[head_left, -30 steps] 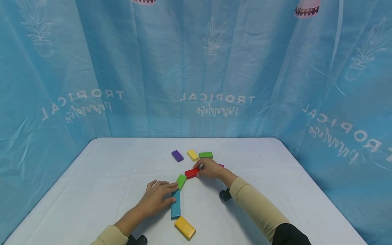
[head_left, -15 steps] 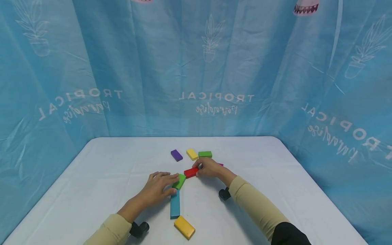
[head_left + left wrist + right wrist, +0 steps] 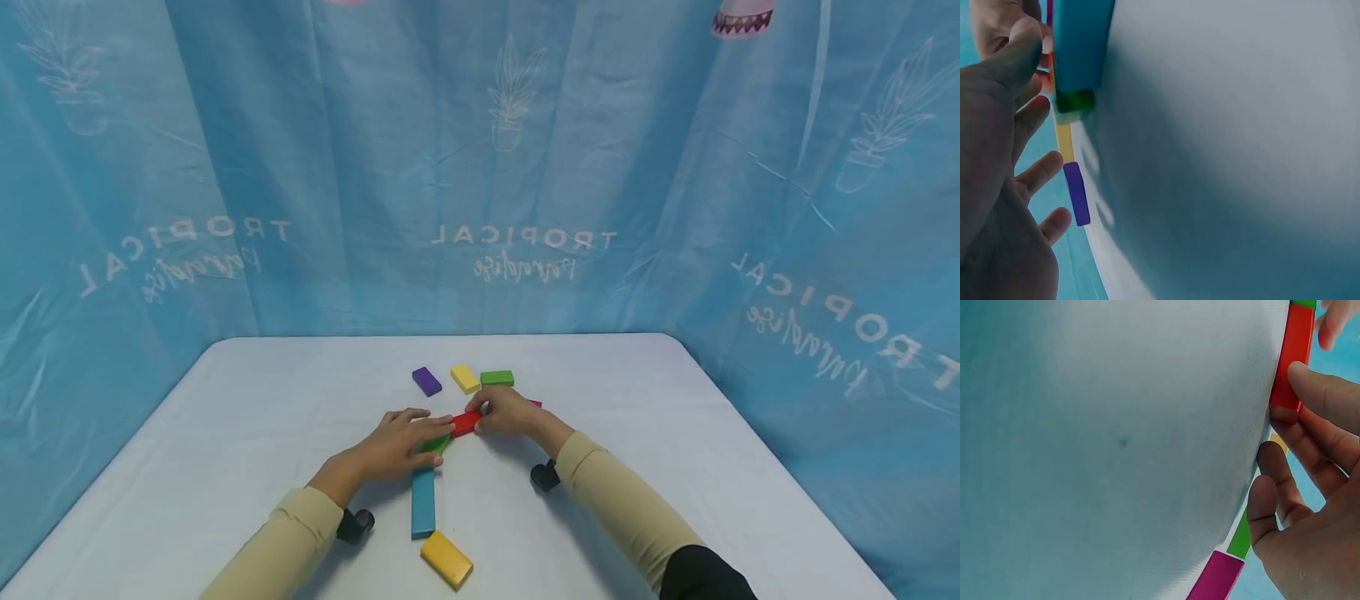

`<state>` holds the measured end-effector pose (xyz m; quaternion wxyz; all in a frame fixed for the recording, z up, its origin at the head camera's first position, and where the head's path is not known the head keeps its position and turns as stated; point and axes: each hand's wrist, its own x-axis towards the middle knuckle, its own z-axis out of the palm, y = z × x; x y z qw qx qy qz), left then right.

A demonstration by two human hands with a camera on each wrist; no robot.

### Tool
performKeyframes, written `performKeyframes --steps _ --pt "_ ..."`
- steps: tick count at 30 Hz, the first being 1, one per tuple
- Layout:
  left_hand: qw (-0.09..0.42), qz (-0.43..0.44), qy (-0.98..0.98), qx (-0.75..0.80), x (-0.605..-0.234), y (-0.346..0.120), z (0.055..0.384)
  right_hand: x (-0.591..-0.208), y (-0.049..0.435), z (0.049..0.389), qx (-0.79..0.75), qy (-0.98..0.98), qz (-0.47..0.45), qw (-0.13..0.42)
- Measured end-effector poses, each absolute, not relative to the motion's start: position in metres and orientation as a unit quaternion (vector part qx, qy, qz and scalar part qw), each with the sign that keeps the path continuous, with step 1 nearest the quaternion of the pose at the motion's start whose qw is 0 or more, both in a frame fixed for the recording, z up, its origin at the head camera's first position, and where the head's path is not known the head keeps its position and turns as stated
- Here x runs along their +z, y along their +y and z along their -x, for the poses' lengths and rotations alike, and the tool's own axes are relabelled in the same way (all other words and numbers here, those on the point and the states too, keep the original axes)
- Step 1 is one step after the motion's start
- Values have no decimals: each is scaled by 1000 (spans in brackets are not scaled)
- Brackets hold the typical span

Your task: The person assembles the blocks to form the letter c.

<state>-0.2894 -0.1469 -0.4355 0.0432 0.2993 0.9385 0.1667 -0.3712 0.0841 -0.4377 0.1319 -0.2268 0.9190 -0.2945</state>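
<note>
Fingers of right hand (image 3: 507, 411): pinching red block (image 3: 465, 423) by right end, with long axis pointing left toward nearer green block (image 3: 437, 446); of left hand (image 3: 393, 444): extended, ungripping, by opposite end.

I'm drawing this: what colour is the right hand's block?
Red; the block shows best in the right wrist view.

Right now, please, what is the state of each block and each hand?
Red block: lying, gripped at one end
Near green block: lying, partly covered
Blue block: lying, mostly uncovered
Near yellow block: lying slanted, untouched
Purple block: lying slanted, untouched
Far yellow block: lying slanted, untouched
Far green block: lying crosswise
Magenta block: partly out of view
Left hand: fingers spread
Right hand: pinching the red block
</note>
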Motion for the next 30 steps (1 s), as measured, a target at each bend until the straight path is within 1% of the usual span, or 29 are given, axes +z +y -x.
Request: performKeyframes --steps 4,9,19,30 --pt "47 -299 941 152 -442 -151 291 -439 82 370 -294 920 218 136" --pt "39 -304 943 130 -448 -154 293 -442 82 369 -291 923 215 135" --pt "45 -293 949 102 -439 -152 295 -434 83 370 -287 924 214 137" --pt "52 -300 947 107 -438 -153 292 -436 83 370 -287 922 223 138"
